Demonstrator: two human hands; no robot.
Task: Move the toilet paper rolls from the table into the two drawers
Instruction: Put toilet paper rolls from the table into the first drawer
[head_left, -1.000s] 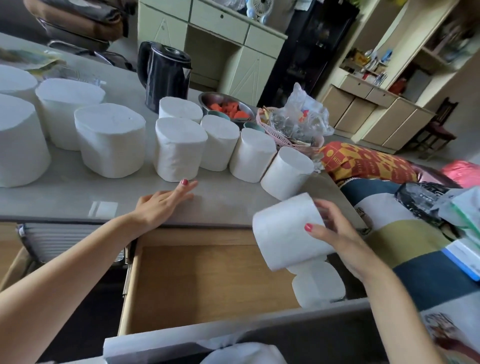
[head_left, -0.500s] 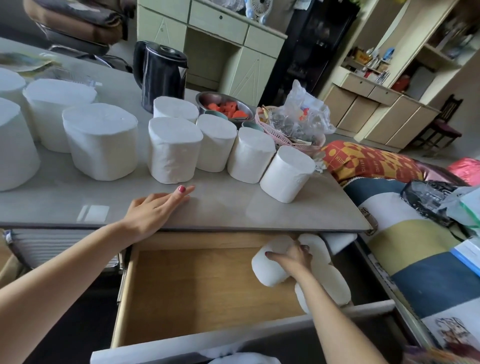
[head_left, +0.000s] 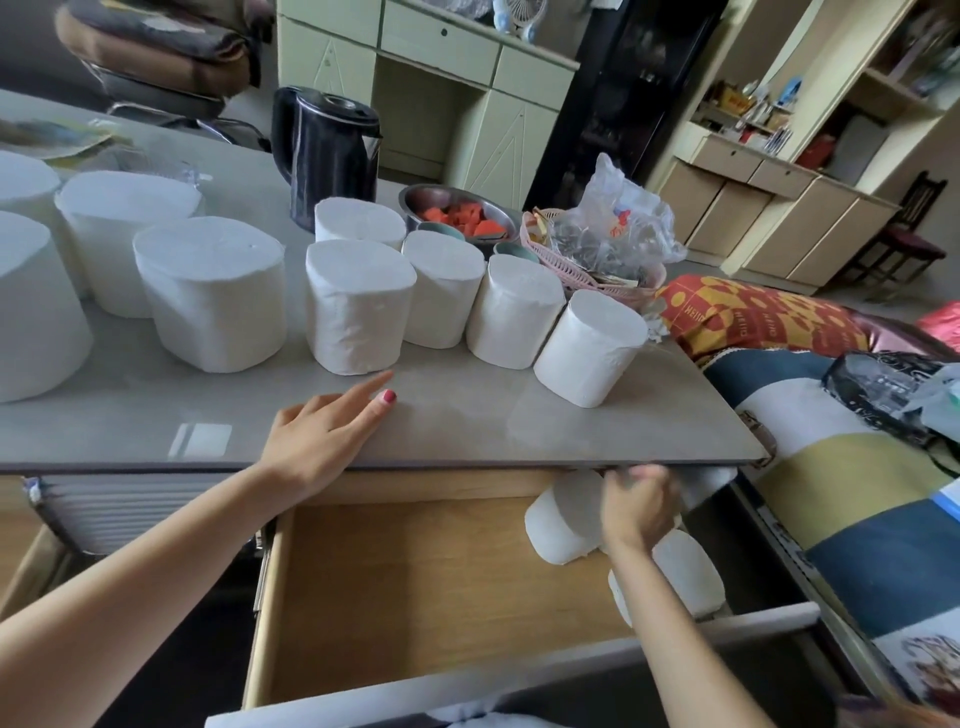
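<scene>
- A pale green wooden desk with drawers and cupboard doors (head_left: 441, 78) stands at the far centre, with a small white fan (head_left: 519, 15) on top.
- Right of it is a tall black glass-fronted cabinet (head_left: 623, 93).
- At the far right, cream shelving (head_left: 883, 78) cluttered with small items rises above low beige cupboards (head_left: 769, 218).
- A dark wooden chair with a red seat (head_left: 909, 234) stands beside those cupboards.
- At the far left is a metal-framed chair with brown cushions (head_left: 156, 57).
- On the near right lies a striped blanket in blue, white and olive (head_left: 857, 467) and a red and yellow patterned cushion (head_left: 753, 317).
- Soft daylight fills the room.
</scene>
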